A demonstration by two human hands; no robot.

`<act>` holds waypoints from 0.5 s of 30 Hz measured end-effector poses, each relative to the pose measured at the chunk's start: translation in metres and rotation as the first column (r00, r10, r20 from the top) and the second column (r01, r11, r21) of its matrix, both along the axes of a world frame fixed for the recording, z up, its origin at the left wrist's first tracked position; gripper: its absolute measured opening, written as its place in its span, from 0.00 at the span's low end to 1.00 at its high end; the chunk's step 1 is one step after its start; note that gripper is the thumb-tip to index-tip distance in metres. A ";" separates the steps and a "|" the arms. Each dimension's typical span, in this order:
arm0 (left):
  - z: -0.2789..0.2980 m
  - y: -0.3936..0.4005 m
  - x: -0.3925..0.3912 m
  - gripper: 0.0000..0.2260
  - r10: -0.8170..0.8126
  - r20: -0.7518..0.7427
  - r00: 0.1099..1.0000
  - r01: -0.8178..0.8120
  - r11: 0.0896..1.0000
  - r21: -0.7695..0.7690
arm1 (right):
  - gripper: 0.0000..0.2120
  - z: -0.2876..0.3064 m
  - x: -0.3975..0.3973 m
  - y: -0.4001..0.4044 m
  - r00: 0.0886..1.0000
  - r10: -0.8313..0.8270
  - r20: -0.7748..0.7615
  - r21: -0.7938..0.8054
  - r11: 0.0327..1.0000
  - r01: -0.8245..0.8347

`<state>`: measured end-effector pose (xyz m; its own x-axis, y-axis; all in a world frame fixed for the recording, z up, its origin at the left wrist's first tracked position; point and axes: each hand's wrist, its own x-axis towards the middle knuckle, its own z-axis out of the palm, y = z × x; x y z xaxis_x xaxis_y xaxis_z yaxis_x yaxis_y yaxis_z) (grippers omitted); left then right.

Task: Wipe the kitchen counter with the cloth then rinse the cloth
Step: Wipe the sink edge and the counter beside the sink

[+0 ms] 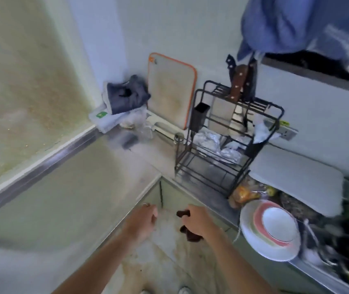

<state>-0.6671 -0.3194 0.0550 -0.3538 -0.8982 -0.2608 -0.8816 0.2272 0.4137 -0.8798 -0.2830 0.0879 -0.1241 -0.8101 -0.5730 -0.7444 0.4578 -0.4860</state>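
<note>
Two hands are in front of the body, below the edge of the counter [67, 183], and neither one touches it. The right hand [197, 221] is closed around a dark brown cloth [191, 233]; one end of it comes out above the fingers and the other end hangs under the palm. The left hand [146, 217] holds nothing, with its fingers loosely curled, just beside the right hand.

I take the black wire rack [222, 143] as the landmark. It stands on the counter, near the inner corner, with knives [238, 83] upright in its top. To the left of the rack a cutting board [171, 92] leans on the wall, and further left, in the far corner, lies a pile of folded cloths [124, 102]. In front of the rack, on its right side, a stack of plates [271, 228] sits partly over the counter edge.

The main risk, in my judgement, is this stack: a wide wiping movement toward the right could push the plates and they could fall to the floor. A wipe near the rack could catch its wire feet and shake the knives. A push into the corner could also tip the leaning board. Wiping has probably not started, since the cloth is bunched and away from the surface. The picture is blurred, so small details on the counter I cannot tell.
</note>
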 end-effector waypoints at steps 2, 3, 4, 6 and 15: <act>0.000 -0.008 -0.041 0.11 -0.138 -0.005 0.990 0.138 0.990 0.003 | 0.19 0.001 -0.031 0.017 0.995 -0.104 0.005 0.004 0.995 0.104; 0.001 -0.010 -0.062 0.11 -0.208 -0.002 0.978 0.208 0.978 0.008 | 0.19 0.001 -0.045 0.029 0.989 -0.150 -0.002 0.004 0.989 0.150; 0.002 -0.011 -0.082 0.09 -0.277 -0.001 0.961 0.277 0.961 0.009 | 0.19 0.000 -0.057 0.041 0.980 -0.201 -0.009 0.000 0.980 0.201; 0.003 -0.008 -0.122 0.07 -0.425 0.012 0.905 0.425 0.905 0.001 | 0.19 -0.002 -0.079 0.068 0.944 -0.330 0.000 -0.006 0.944 0.330; 0.002 0.094 -0.283 0.07 -0.848 -0.114 0.518 0.844 0.528 -0.092 | 0.18 -0.011 -0.155 0.251 0.581 -0.809 -0.095 -0.061 0.587 0.807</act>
